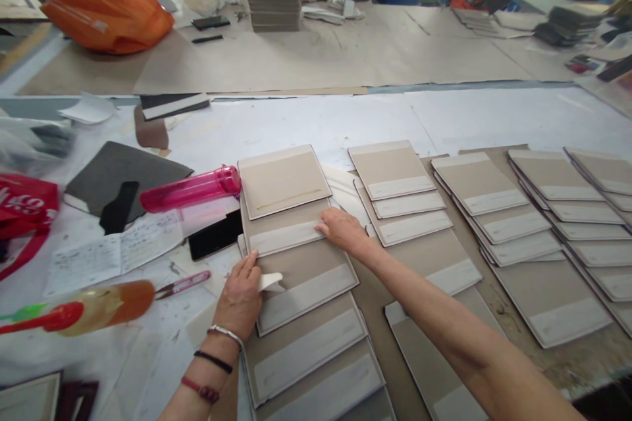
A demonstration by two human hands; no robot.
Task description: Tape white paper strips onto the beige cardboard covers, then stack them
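Both sides of one beige panel (pixel 293 216) have a hand at them: it lies second from the far end of the leftmost overlapping column (pixel 311 358), its far part covered by the uppermost panel (pixel 284 174). My right hand (pixel 340 229) is half curled, fingertips at the right end of the pale strip (pixel 281 238); whether they pinch or only press, I can't tell. My left hand (pixel 241 293) is loosely bent, fingers by the left edge, with a white scrap (pixel 271 281) at the thumb that I can't say I'm gripping. To do this well, I'd steady that left edge, keep the pressure on the strip light and even, and not nudge the next panel down (pixel 311 296) out of line
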